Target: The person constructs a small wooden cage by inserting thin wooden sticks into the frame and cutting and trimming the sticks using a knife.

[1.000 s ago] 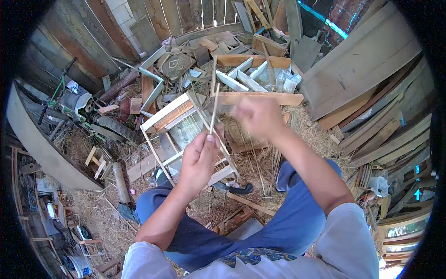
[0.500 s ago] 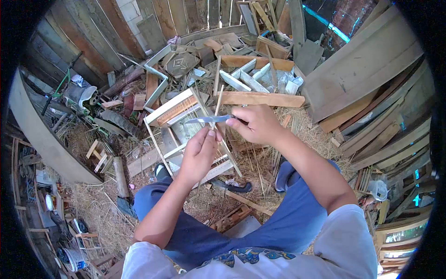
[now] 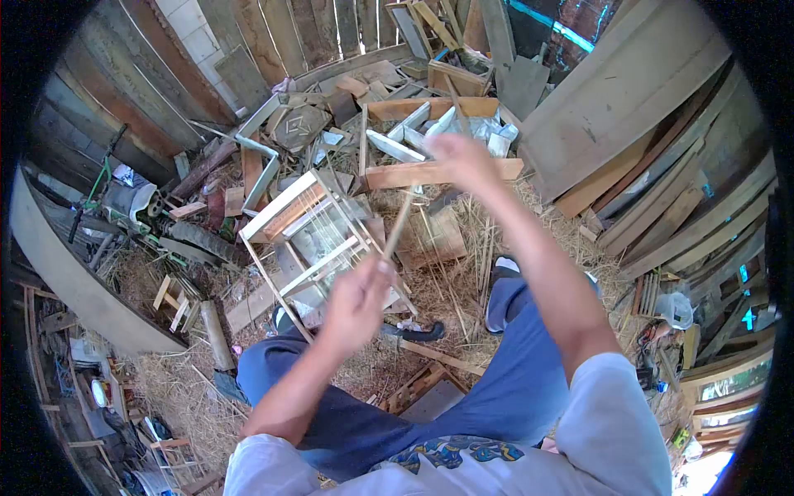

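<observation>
Head view: near centre, my left hand (image 3: pixel 357 302) is pinching a stick (image 3: pixel 400 221); upper centre, my right hand (image 3: pixel 461 157) is blurring, grip unclear.

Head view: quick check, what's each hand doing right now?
Left hand: closed, holding a thin stick.
Right hand: raised and blurred; whether it is open, closed or holding anything cannot be told.
</observation>
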Action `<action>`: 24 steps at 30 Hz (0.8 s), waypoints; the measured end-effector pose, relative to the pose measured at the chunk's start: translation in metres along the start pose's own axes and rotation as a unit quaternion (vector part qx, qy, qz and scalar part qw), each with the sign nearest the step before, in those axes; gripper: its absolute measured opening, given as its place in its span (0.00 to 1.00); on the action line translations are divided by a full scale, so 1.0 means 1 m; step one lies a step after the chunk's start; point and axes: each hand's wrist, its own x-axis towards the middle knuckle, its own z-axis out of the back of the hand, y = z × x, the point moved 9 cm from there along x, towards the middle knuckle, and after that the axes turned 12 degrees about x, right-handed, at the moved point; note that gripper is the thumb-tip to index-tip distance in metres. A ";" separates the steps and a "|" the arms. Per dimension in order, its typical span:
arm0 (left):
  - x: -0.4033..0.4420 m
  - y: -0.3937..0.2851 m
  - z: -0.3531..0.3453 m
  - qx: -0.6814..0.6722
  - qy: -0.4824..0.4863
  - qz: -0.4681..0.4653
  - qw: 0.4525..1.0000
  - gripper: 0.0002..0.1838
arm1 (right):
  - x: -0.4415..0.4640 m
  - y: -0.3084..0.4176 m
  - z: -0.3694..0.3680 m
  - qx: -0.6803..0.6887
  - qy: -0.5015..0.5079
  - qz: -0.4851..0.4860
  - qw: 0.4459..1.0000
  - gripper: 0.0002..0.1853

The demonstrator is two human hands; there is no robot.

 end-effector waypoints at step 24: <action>0.025 0.045 0.004 -0.190 -0.046 0.071 0.978 0.13 | -0.077 0.088 -0.059 -0.066 0.165 0.236 0.955 0.21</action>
